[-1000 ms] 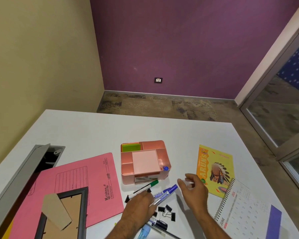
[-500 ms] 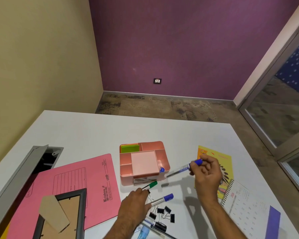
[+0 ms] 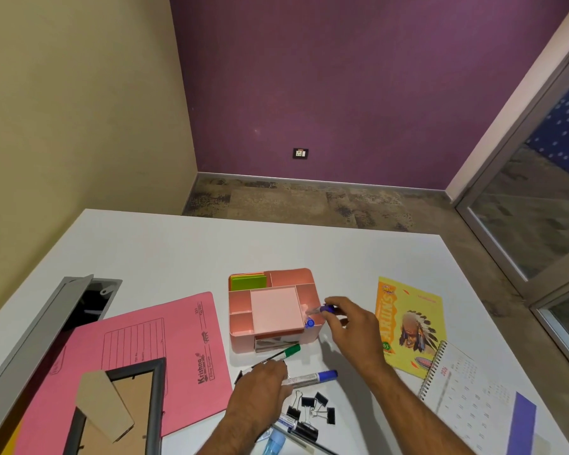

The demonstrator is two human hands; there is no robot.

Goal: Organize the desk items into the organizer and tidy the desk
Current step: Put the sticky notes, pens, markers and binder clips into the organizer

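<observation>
A pink desk organizer stands mid-desk with green sticky notes in its back-left slot and a pink pad in the centre. My right hand pinches a blue-capped marker over the organizer's right slot, tip pointing down into it; another blue cap shows in that slot. My left hand grips a green-capped marker and a blue-capped marker on the desk just in front of the organizer. Several black binder clips lie near my left wrist.
A pink file folder and a picture frame lie left. A yellow booklet and a spiral calendar lie right. More pens sit at the near edge. An open cable hatch is at the far left.
My right hand picked a blue-capped marker from the group by my left hand, lifted it and carried it left to the organizer's right slot. My left hand stayed on the remaining markers.
</observation>
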